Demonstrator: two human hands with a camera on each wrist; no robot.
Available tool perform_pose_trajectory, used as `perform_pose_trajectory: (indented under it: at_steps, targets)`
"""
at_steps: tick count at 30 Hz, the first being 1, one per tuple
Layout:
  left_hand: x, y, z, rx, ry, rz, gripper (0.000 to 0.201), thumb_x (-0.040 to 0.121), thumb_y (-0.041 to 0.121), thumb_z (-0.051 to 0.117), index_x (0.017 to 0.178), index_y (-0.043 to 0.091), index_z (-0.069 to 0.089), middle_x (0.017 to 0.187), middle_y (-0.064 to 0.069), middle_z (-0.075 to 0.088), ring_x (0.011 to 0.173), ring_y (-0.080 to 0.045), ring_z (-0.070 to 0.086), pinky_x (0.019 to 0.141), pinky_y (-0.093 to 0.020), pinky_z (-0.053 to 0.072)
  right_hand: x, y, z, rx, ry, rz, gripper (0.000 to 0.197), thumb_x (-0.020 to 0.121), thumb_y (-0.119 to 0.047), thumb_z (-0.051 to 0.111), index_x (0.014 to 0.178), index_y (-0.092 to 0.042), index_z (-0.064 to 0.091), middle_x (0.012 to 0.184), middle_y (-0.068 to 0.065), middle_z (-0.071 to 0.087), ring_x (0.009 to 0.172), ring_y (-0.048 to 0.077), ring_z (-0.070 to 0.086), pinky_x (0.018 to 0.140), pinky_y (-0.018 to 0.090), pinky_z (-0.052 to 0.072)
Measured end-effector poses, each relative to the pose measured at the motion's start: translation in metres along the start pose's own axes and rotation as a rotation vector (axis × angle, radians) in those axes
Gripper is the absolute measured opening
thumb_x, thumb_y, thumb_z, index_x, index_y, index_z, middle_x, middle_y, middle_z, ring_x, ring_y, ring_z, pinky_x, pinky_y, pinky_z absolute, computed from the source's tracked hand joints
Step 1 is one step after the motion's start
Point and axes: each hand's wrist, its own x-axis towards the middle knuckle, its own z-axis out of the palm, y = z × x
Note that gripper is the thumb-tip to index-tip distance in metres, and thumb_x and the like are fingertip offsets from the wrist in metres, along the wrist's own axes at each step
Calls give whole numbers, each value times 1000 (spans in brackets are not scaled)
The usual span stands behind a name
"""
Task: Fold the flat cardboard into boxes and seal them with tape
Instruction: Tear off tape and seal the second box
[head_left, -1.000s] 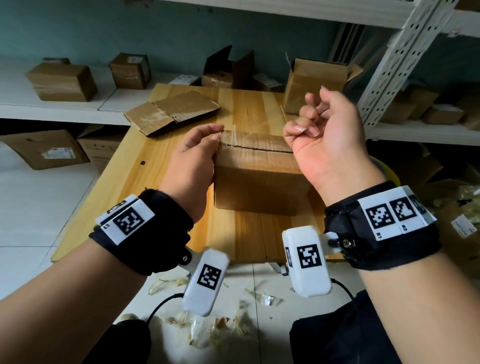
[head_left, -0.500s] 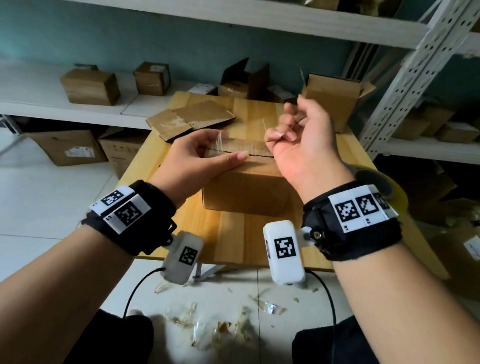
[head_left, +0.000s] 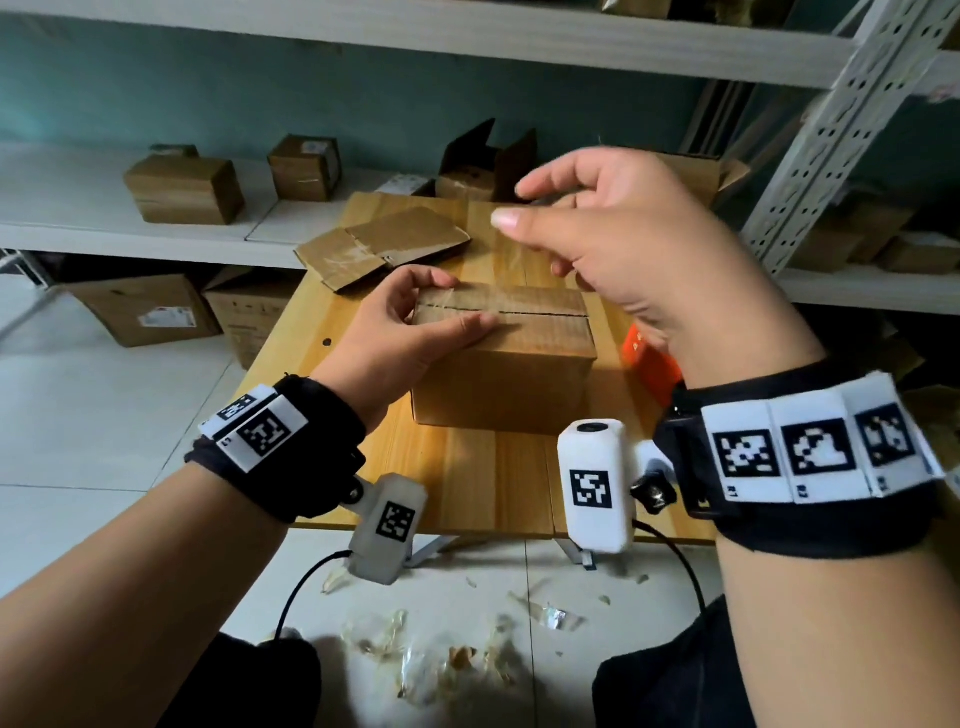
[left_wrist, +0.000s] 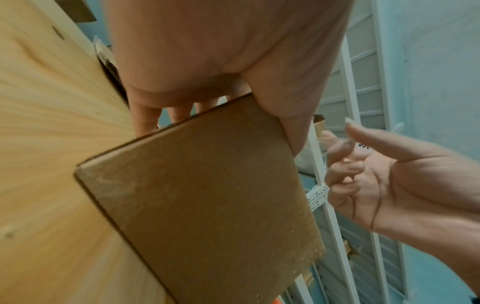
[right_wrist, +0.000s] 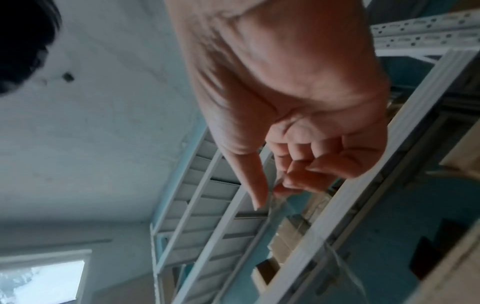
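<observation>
Tape (head_left: 511, 254) raised higher in right hand (head_left: 639, 249); left hand (head_left: 395, 332) grips box (head_left: 504, 384).

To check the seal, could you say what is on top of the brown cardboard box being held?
The left hand grips the brown cardboard box at its left end, thumb along the top seam near clear tape, hiding cardboard beneath. Above, the right hand pinches a tape strand.

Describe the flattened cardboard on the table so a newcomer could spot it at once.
Start at the wooden table in front of the white shelves. The flattened cardboard lies on its far left part, beyond the left hand. Unlike the closed box that hand grips, it is a flat sheet with shiny tape traces.
</observation>
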Motion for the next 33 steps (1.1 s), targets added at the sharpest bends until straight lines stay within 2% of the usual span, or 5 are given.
perform_pose_trajectory:
  at_steps: [5, 14, 25, 29, 33]
  targets:
    - [-1, 0, -2, 37, -10, -19, 57, 67, 35, 95, 114, 26, 64, 121, -7, 73, 96, -14, 71, 76, -25, 58, -6, -13, 0, 224, 90, -132, 21, 92, -32, 81, 111, -25, 73, 95, 2, 78, 70, -2, 64, 60, 15, 48]
    - [0, -4, 3, 176, -34, 17, 54, 97, 33, 73, 144, 33, 48, 122, 9, 67, 97, 5, 69, 78, -13, 52, -10, -22, 22, 502, -28, -132, 21, 96, -23, 78, 115, -15, 74, 90, -3, 77, 79, 10, 67, 69, 24, 55]
    - [-1, -7, 0, 228, -71, 17, 67, 80, 59, 79, 137, 40, 50, 127, 3, 66, 106, -8, 69, 85, -24, 55, -10, -25, 20, 820, -200, -150, 20, 99, -12, 73, 117, -12, 63, 97, 9, 73, 95, 25, 72, 80, 33, 53]
    - [0, -7, 3, 205, -55, 39, 59, 79, 46, 71, 134, 37, 50, 118, 12, 68, 95, 6, 68, 83, -19, 56, -13, -30, 39, 898, -323, -171, 24, 100, -9, 71, 122, -11, 60, 104, 13, 71, 102, 27, 68, 87, 38, 50]
    - [-1, -6, 4, 243, -44, 44, 86, 68, 57, 71, 146, 25, 53, 136, 10, 67, 121, -6, 66, 104, -33, 55, -18, -35, 59, 877, -400, -202, 28, 99, -8, 70, 125, -10, 59, 109, 29, 68, 102, 30, 60, 87, 40, 47]
